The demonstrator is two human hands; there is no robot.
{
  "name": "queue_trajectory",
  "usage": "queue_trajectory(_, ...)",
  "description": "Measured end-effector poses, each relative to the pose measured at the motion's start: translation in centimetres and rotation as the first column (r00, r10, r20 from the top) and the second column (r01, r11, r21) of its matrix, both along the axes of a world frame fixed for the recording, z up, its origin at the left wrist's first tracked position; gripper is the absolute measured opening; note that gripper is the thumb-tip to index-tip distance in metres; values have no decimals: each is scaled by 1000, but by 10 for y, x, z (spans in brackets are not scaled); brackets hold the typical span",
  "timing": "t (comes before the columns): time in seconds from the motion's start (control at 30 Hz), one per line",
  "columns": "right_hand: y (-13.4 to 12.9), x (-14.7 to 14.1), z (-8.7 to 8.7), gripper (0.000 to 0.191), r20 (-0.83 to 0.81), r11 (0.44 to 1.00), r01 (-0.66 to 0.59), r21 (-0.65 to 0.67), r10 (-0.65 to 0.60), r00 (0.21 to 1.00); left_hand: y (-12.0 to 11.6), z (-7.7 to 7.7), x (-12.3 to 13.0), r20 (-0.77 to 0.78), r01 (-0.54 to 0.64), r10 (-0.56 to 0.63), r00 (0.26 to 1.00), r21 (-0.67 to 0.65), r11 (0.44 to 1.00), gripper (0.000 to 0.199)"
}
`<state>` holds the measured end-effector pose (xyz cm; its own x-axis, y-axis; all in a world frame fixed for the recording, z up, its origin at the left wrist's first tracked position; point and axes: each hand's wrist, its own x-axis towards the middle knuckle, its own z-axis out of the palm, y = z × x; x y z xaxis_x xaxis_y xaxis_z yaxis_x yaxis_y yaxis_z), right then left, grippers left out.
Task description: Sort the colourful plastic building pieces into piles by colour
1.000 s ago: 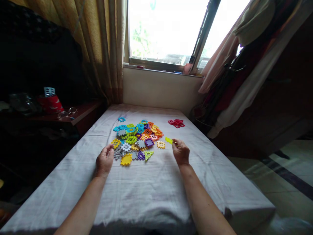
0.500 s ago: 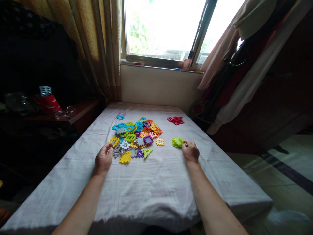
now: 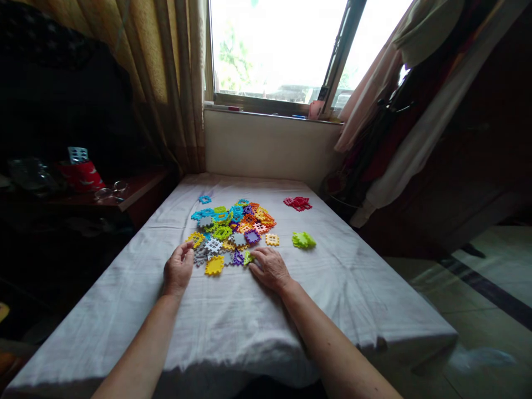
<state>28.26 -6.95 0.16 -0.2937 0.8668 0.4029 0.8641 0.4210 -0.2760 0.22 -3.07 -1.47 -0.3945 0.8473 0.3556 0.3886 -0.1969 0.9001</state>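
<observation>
A heap of colourful plastic interlocking tiles (image 3: 222, 233) with toothed edges lies on the cloth-covered table. My right hand (image 3: 272, 269) is at the heap's near right edge, thumb and fingers on a lime green triangular tile (image 3: 247, 257) that they partly cover. At the heap's left side rests my left hand (image 3: 178, 270), loosely curved with nothing visible in it. Its fingertips are next to a yellow window-patterned tile (image 3: 196, 239). Close by lie a solid yellow tile (image 3: 214, 265), a purple tile (image 3: 238, 257) and a white tile (image 3: 213, 245).
Lime green tiles (image 3: 303, 240) form a small pile to the right, and red tiles (image 3: 298, 204) another behind it. One blue tile (image 3: 204, 199) lies apart at the back left. Eyeglasses (image 3: 111, 192) and a red container (image 3: 81, 175) stand on a side table.
My right hand has let go of the lime green pile and moved left to the green triangular tile at the heap. My left hand has stayed nearly in place.
</observation>
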Motion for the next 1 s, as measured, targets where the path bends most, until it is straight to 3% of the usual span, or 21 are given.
queue_trajectory(0.13, -1, 7, -2, 16, -9, 998, 63, 2, -63, 998, 0, -1, 0, -14, 7, -6, 1000, 16, 1000, 33)
queue_trajectory(0.23, 2, 20, -3, 16, -67, 979, 204, 19, -202, 977, 0, -1, -1, -29, -2, 2, 1000, 9, 1000, 33)
queue_trajectory(0.37, 13, 62, -6, 23, -223, 863, 506, -2, -494, 841, -1, -1, -2, -33, -1, 1, 999, -2, 1000, 34)
queue_trajectory(0.43, 19, 85, -8, 25, -276, 801, 599, 9, -574, 771, -1, -1, -2, -37, 11, -11, 999, 2, 1000, 33)
queue_trajectory(0.57, 27, 111, -18, 26, -302, 773, 630, 69, -586, 752, -1, -1, -1, -35, 7, -7, 999, 2, 1000, 33)
queue_trajectory(0.73, 21, 108, -23, 26, -284, 724, 668, 174, -613, 737, 0, -2, -1, -40, 3, -3, 999, -1, 1000, 34)
queue_trajectory(0.83, 15, 98, -17, 24, -214, 773, 608, 181, -572, 791, 0, -2, -1, -57, 10, -10, 998, 3, 1000, 32)
queue_trajectory(1.0, 30, 64, 0, 22, -139, 917, 368, 153, -349, 927, 1, -4, 0, -84, 0, -1, 997, -5, 1000, 31)
